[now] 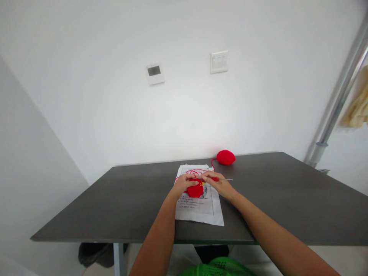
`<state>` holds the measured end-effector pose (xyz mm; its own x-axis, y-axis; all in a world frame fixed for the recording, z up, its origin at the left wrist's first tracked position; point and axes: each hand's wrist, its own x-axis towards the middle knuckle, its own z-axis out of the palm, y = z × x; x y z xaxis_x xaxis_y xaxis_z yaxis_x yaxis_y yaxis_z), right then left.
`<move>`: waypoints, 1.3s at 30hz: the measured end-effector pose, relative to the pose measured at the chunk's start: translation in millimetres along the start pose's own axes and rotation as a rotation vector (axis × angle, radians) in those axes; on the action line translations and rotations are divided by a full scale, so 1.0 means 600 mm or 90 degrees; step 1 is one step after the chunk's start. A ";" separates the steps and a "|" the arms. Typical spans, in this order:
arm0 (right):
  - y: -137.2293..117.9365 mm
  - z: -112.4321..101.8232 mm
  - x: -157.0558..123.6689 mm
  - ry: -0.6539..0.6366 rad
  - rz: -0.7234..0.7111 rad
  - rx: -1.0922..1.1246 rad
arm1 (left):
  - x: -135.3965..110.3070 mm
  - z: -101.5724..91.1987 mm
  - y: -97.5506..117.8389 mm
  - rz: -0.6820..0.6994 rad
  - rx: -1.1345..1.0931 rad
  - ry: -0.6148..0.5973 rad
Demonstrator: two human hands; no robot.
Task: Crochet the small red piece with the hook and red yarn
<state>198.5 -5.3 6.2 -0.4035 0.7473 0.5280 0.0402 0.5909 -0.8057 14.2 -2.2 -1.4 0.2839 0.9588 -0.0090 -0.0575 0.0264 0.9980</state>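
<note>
My left hand (184, 184) pinches a small round piece of red crochet work (196, 190), with red yarn running over its fingers. In my right hand (215, 181) is a crochet hook (227, 179); its thin metal shaft sticks out to the right, and its other end meets the upper edge of the crochet piece. A small yellow stitch marker (201, 184) hangs at the piece's right side. Beneath both hands lies a printed paper sheet (198, 214). Loose red yarn (198, 170) loops across the top of the sheet.
A red ball of yarn (225, 157) rests at the back of the dark table (273, 191), its strand leading to the sheet. Behind the table rises a white wall with a thermostat (155, 74) and a switch panel (219, 62). A black bin bag (96, 253) is below at left.
</note>
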 end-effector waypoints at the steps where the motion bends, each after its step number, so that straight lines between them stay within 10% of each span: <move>1: 0.000 0.001 0.000 -0.002 0.003 0.010 | 0.000 0.001 0.001 0.008 -0.004 -0.002; 14: 0.005 0.005 0.001 0.007 0.009 0.048 | 0.007 0.000 -0.005 0.052 -0.035 0.042; 32: 0.015 0.038 -0.008 -0.021 -0.155 -0.262 | 0.022 0.010 -0.017 0.123 -0.042 0.140; 39: 0.007 0.050 -0.011 -0.004 -0.208 -0.375 | 0.014 0.021 -0.012 0.081 -0.209 0.064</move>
<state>173.9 -17.2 -8.6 -0.4850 0.5014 0.7165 0.4060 0.8547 -0.3234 28.8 2.3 -8.0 0.1609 0.9827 0.0915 -0.3946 -0.0209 0.9186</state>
